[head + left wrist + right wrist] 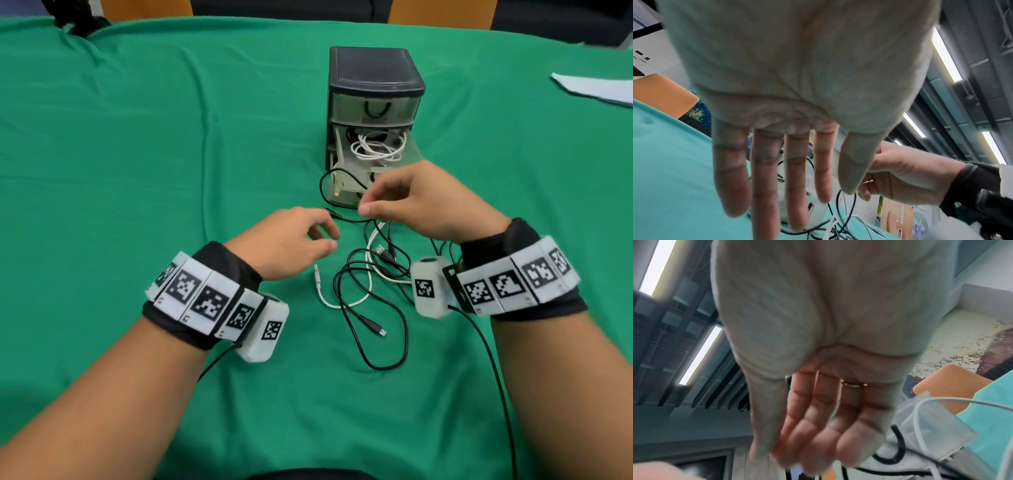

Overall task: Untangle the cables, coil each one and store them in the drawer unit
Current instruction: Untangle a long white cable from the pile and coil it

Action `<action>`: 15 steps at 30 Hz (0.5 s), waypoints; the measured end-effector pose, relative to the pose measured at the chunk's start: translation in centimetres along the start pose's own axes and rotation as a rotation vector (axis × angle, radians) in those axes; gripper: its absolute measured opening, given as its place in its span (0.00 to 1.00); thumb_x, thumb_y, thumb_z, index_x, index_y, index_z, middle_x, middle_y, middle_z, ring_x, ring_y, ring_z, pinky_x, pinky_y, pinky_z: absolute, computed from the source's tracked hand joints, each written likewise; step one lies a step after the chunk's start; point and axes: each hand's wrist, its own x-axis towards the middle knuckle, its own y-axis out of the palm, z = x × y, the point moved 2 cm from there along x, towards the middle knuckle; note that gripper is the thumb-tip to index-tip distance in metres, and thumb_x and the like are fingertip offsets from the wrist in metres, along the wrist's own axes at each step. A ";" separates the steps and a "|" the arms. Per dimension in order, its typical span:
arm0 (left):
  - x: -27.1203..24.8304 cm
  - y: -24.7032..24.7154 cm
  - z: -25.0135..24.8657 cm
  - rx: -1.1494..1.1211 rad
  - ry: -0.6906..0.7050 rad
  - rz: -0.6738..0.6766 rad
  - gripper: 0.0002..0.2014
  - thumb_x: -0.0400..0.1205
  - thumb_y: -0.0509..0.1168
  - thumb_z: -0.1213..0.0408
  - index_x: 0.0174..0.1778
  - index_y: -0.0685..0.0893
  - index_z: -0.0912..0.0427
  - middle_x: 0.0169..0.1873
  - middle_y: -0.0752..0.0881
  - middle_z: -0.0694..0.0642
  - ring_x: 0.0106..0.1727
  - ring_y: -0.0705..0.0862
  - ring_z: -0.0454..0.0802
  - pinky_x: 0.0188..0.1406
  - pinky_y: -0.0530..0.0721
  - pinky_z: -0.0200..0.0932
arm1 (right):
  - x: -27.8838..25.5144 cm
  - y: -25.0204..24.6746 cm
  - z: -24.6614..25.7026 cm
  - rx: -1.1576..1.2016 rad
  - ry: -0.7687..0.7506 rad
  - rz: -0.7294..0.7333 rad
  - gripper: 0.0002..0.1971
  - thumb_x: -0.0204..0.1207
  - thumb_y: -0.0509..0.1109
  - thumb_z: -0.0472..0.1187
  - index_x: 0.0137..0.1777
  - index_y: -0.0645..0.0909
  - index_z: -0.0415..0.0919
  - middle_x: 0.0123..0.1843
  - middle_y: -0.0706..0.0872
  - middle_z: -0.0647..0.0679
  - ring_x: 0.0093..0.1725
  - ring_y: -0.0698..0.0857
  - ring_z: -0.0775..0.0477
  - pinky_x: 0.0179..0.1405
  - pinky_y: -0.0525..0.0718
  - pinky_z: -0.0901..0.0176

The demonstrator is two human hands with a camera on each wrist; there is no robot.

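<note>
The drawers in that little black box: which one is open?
The middle drawer of the drawer unit is the open one: it is pulled out, with a coiled white cable showing inside. The top drawer above it is pushed shut.

A plain green cloth [171,137] covers the counter. The small plastic drawer unit [375,75] has a black top and frame with smoky translucent drawers; a coiled white cable [378,147] lies in its open drawer. Thin black cables [376,366] and a white cable [329,303] lie tangled together. Black wristbands [219,263] carry white tiles with black square-code patterns. A gold ring [854,384] circles one finger.
</note>
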 end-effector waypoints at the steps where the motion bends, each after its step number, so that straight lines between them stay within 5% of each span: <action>1: -0.2 0.3 0.1 -0.001 -0.009 0.013 0.08 0.83 0.66 0.54 0.56 0.85 0.46 0.47 0.87 0.41 0.45 0.85 0.40 0.51 0.80 0.41 | -0.1 0.0 0.0 0.011 -0.002 -0.012 0.06 0.71 0.80 0.50 0.41 0.90 0.49 0.35 0.91 0.51 0.34 0.85 0.55 0.45 0.87 0.51; 4: -0.6 0.8 -0.1 -0.005 -0.020 0.030 0.07 0.84 0.66 0.54 0.56 0.84 0.47 0.47 0.87 0.42 0.45 0.85 0.40 0.50 0.80 0.40 | -0.1 -0.8 -0.4 0.040 -0.012 -0.151 0.08 0.72 0.80 0.50 0.40 0.89 0.46 0.28 0.83 0.48 0.27 0.76 0.55 0.31 0.77 0.58; 6: -0.5 1.2 -0.4 -0.014 -0.005 0.012 0.07 0.84 0.66 0.54 0.56 0.84 0.46 0.47 0.87 0.42 0.41 0.83 0.38 0.46 0.78 0.39 | 0.0 -1.8 -0.7 0.010 -0.019 -0.226 0.06 0.74 0.79 0.50 0.43 0.89 0.49 0.29 0.81 0.54 0.25 0.72 0.62 0.31 0.72 0.64; 11: -0.8 2.5 -1.5 -0.141 0.050 -0.129 0.06 0.82 0.67 0.58 0.54 0.85 0.44 0.45 0.87 0.43 0.40 0.84 0.45 0.46 0.81 0.41 | -0.5 -3.3 -1.9 -0.189 0.040 -0.020 0.11 0.73 0.80 0.46 0.55 0.88 0.60 0.50 0.87 0.60 0.36 0.81 0.65 0.39 0.74 0.66; 15: 0.9 2.0 -2.9 -0.105 0.098 -0.186 0.09 0.82 0.67 0.57 0.58 0.84 0.46 0.47 0.87 0.43 0.36 0.81 0.36 0.42 0.76 0.38 | 0.2 -3.8 -1.2 -0.218 0.039 0.066 0.12 0.72 0.81 0.45 0.54 0.89 0.58 0.49 0.90 0.62 0.33 0.80 0.77 0.43 0.74 0.71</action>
